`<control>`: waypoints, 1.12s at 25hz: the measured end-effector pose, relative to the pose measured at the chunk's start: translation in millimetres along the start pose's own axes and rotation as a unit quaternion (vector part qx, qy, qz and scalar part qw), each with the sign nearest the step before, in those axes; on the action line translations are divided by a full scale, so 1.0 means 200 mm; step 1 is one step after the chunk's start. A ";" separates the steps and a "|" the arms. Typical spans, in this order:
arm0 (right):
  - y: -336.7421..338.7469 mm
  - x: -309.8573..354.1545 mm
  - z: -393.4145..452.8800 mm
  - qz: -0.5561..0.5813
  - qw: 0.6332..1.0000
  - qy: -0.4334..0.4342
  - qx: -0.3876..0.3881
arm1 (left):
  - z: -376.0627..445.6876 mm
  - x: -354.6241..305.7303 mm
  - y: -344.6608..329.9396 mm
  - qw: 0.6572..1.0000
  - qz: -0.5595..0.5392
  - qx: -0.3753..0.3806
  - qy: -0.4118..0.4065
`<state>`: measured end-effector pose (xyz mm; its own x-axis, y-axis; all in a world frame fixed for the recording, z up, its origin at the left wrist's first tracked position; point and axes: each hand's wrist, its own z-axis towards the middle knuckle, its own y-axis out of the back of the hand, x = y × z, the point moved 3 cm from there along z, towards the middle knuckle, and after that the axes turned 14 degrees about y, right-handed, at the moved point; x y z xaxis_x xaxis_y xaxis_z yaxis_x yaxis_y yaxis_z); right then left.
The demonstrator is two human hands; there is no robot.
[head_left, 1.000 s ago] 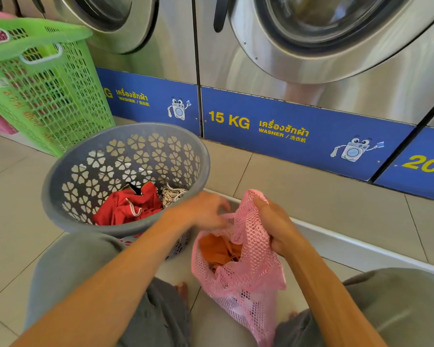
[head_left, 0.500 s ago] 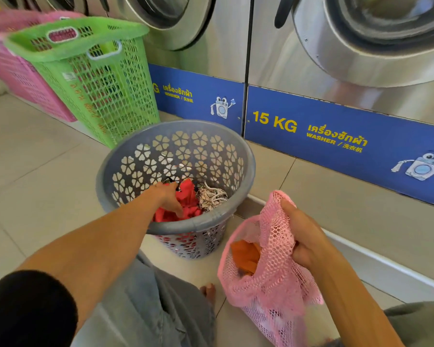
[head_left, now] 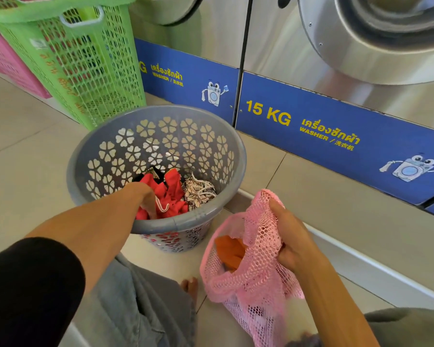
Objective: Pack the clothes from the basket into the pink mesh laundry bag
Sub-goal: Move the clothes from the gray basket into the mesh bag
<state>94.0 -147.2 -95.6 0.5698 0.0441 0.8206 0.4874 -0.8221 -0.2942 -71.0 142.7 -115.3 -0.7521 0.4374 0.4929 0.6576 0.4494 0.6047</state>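
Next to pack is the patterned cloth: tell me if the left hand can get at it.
Probably yes. The left hand is already inside the basket on the red clothes; the patterned cloth lies uncovered beside them.

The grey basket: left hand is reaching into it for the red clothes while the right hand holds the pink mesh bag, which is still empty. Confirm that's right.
One thing is wrong: the pink mesh bag is not empty. The head view shows an orange garment inside it. The rest holds: the left hand reaches into the grey basket at the red clothes, and the right hand holds the bag.

floor: beige tile | back: steel washers, blue panels | green crate left
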 end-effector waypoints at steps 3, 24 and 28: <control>0.01 0.01 -0.01 -0.003 1.000 0.003 -0.001 | 0.04 0.02 -0.01 0.999 -0.038 -0.024 -0.023; 0.15 0.21 -0.19 0.045 0.996 0.072 -0.031 | -0.60 0.53 0.47 0.296 -0.926 -0.056 -0.228; 0.17 0.22 -0.18 0.040 0.996 0.077 -0.033 | -0.74 0.49 0.50 0.143 -0.908 -0.003 -0.395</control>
<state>111.5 -194.3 -51.2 0.4947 -0.1061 0.8626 0.3976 -0.8549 -0.3332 -85.2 115.4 86.8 0.5577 -0.4430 -0.7020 -0.5916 0.3810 -0.7105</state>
